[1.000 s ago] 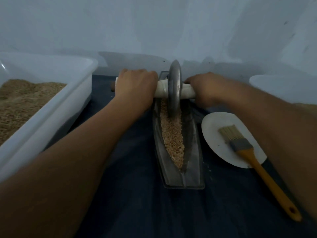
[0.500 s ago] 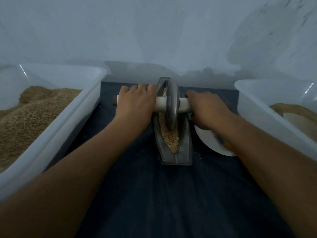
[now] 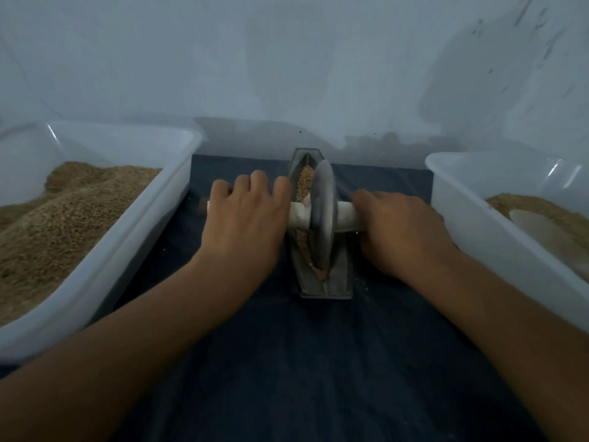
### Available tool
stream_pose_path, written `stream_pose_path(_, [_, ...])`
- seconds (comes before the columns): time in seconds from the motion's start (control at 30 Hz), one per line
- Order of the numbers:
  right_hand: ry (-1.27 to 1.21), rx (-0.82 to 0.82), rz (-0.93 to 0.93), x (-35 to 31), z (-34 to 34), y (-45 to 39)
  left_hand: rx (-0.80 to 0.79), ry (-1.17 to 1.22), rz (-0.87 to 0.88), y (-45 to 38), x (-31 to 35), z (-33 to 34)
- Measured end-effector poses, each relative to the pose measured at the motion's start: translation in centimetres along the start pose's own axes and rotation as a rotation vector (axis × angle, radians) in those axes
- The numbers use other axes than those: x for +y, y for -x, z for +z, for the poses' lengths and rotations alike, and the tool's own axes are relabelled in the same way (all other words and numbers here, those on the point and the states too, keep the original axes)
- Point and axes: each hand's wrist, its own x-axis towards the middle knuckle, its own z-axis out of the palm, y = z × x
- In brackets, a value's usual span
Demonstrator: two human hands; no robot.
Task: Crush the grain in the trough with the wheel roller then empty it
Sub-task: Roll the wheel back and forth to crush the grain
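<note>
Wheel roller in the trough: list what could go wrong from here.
1. Grain lies heaped against the wheel roller; pushing hard may throw kernels over the trough onto the cloth.
2. The left hand and right hand grip the handle near the wheel; a slip could pinch fingers.

Single head-worn cam, wide-angle, looks forward and down over both forearms. Close on trough at centre; wall fills the top of frame.
</note>
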Motion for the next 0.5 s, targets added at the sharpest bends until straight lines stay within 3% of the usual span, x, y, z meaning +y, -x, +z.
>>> stream_pose_path(0.2, [0.005, -0.088, -0.002, 1.0, 2.3, -4.2, -0.048, 0.079, -0.023, -3.2, -0.9, 2.8])
stream_pose_path(0.5, [-0.057, -0.253, 0.050, 3.6, 5.0, -11.3, -0.080, 0.012, -0.041, -9.6, -1.5, 5.2])
